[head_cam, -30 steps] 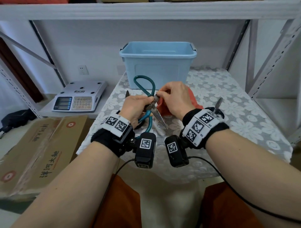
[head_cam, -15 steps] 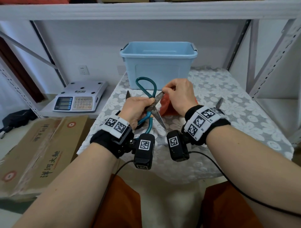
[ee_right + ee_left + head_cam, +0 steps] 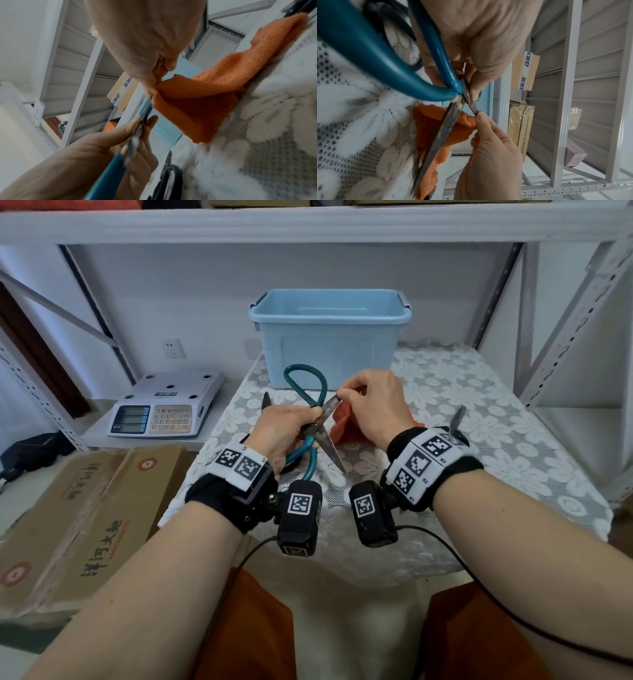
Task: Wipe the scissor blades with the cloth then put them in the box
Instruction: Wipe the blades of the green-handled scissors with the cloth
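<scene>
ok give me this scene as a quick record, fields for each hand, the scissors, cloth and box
left hand: grips the teal scissors near the pivot
right hand: pinches the orange cloth at the tip of the upper blade
scissors: blades open, crossed, held above the table
cloth: hangs from the right hand, its lower part on the lace tablecloth
box: light blue, open top, behind the hands
other: two more scissors lie on the table

Pivot of the teal scissors (image 3: 317, 426) hidden under the left hand (image 3: 284, 433); orange cloth (image 3: 346, 426) mostly behind the right hand (image 3: 373, 405); box (image 3: 329, 337) floor out of sight; black scissors (image 3: 457, 422) handles hidden near the tabletop's right edge.
</scene>
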